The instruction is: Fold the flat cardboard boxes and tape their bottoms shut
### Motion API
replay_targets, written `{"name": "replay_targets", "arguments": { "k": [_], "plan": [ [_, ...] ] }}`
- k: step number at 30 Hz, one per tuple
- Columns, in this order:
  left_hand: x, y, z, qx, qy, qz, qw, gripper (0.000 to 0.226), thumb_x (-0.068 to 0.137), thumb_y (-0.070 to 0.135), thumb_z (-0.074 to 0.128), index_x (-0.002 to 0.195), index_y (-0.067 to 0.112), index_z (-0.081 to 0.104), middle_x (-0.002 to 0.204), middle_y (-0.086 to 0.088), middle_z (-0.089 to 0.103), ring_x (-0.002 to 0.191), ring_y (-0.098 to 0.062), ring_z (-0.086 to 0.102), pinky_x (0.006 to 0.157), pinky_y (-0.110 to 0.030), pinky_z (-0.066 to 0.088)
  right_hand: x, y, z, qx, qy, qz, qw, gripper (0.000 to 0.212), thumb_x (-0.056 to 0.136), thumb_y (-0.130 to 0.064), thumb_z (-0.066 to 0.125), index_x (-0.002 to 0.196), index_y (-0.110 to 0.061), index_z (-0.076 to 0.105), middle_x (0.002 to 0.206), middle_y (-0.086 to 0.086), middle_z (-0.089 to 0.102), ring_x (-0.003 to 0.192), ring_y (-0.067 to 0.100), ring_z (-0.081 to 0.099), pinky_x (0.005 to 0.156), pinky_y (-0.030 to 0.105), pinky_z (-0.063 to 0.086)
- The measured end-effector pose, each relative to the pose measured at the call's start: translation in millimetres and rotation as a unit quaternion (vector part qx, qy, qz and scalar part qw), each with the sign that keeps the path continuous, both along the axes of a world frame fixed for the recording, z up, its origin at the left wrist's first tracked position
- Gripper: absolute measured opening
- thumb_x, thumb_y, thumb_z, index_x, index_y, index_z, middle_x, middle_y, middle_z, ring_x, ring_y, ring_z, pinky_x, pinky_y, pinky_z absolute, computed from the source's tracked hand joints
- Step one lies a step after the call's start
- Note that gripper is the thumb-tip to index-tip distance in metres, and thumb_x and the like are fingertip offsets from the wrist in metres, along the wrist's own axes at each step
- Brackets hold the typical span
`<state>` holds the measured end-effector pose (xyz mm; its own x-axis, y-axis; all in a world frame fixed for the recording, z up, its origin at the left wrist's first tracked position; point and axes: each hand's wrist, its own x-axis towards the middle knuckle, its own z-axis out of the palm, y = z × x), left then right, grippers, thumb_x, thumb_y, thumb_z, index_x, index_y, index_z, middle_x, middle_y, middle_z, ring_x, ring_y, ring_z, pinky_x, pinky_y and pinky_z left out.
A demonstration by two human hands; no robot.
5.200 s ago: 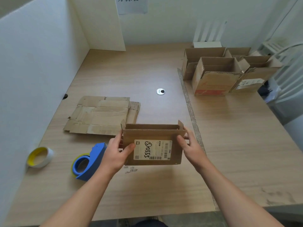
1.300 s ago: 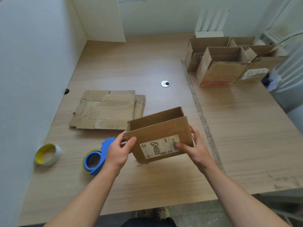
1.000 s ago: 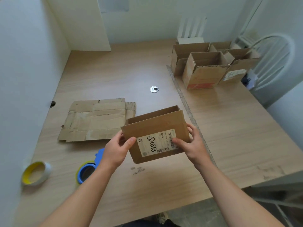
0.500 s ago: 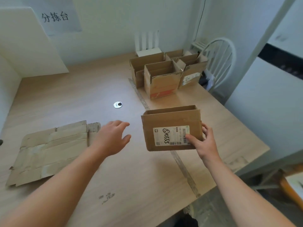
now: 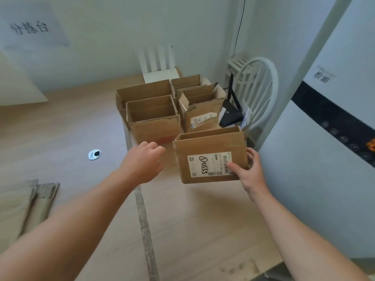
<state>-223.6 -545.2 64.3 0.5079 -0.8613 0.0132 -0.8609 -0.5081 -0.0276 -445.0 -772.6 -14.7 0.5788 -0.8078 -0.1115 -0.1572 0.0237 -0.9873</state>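
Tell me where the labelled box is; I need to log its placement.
In the head view, the labelled box is right of centre, gripped by the right hand, just in front of the open boxes.

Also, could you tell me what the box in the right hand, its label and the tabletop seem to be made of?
The box held by the right hand: brown corrugated cardboard, matt; thin raw-cut rim. The label: white paper, probably a sticker; printed barcode, marker writing. The tabletop: pale wood grain with a slight sheen, possibly laminate.
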Motion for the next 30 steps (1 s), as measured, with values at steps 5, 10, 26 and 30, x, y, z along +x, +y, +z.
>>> {"name": "replay_targets", "arguments": {
  "k": [5,10,26,30],
  "plan": [
    [-2.8,-56.6,-1.2,0.010,-0.007,0.018,1.000,0.025,0.089,0.032,0.053,0.108,0.018,0.062,0.108,-0.001,0.064,0.095,-0.030,0.055,0.074,-0.037,0.047,16.3,-64.2,0.1,-0.013,0.003,0.016,1.000,0.069,0.078,-0.026,0.084,0.128,-0.040,0.040,0.122,-0.018,0.055,0.115,0.012,0.059,0.085,0.033,0.059],
    [2.3,-81.8,-15.3,0.011,0.023,0.058,0.998,0.029,0.091,0.035,0.053,0.114,0.018,0.061,0.109,-0.003,0.064,0.096,-0.031,0.055,0.076,-0.038,0.048,33.8,-102.0,-22.4,-0.012,0.013,0.020,1.000,0.069,0.078,-0.027,0.085,0.129,-0.040,0.039,0.124,-0.016,0.055,0.118,0.017,0.058,0.090,0.038,0.058],
    [28.2,-126.9,-43.8,-0.045,0.052,0.073,0.995,0.035,0.091,0.029,0.062,0.124,0.017,0.064,0.115,-0.004,0.065,0.102,-0.033,0.057,0.080,-0.042,0.051,83.9,-157.8,-82.3,0.012,-0.013,0.073,0.997,0.082,0.079,-0.025,0.083,0.142,-0.038,0.033,0.141,-0.009,0.052,0.125,0.008,0.055,0.103,0.040,0.050],
    [28.9,-131.1,-48.9,-0.059,0.068,0.076,0.993,0.035,0.092,0.029,0.061,0.126,0.019,0.062,0.121,-0.002,0.063,0.106,-0.030,0.055,0.084,-0.040,0.050,84.4,-163.0,-87.0,0.009,0.007,0.103,0.995,0.091,0.076,-0.028,0.085,0.148,-0.041,0.030,0.138,-0.014,0.054,0.125,0.007,0.054,0.106,0.041,0.048]
  ]
}}
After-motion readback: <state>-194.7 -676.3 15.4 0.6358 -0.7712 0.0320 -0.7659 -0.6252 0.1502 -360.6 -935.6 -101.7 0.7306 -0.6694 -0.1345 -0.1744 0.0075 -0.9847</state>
